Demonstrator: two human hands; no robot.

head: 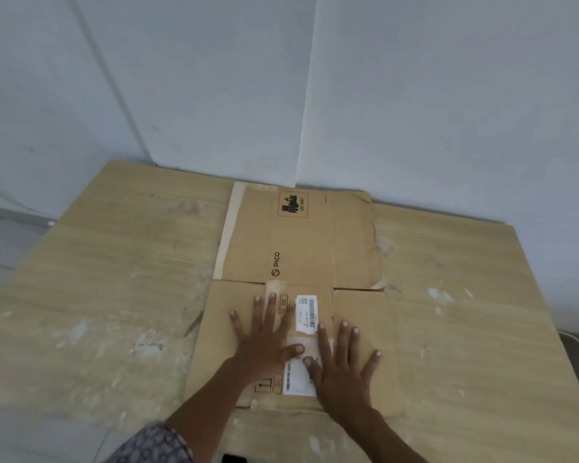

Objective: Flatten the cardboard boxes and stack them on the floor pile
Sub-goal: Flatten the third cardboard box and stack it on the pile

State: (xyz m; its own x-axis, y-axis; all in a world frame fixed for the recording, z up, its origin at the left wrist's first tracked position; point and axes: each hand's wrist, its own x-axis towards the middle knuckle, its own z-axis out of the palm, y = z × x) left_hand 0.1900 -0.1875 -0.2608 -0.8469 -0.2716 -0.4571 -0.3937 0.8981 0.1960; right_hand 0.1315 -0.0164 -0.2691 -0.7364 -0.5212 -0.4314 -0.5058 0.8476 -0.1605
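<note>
- I see a flattened brown cardboard box (pixel 295 262) lying on a large pale wood-grain sheet (pixel 114 279) spotted with white paint. Its far edge reaches the foot of the white wall (pixel 415 95).
- My left hand (pixel 264 342) lies palm-down on the near half of the box, fingers straight and spread, gripping nothing.
- My right hand (pixel 343 365) lies flat just beside it in the same way, fingers splayed; the two thumbs are close together, and I cannot tell whether they touch.
- A white barcode label (pixel 306 314) shows between the two sets of fingers, and a second white label (pixel 298 379) sits partly under the right hand.
- The far panel carries a red-bordered black hazard mark (pixel 293 203) and the black word PICO (pixel 275 264).
- A patterned sleeve (pixel 151 442) shows at the bottom edge.
</note>
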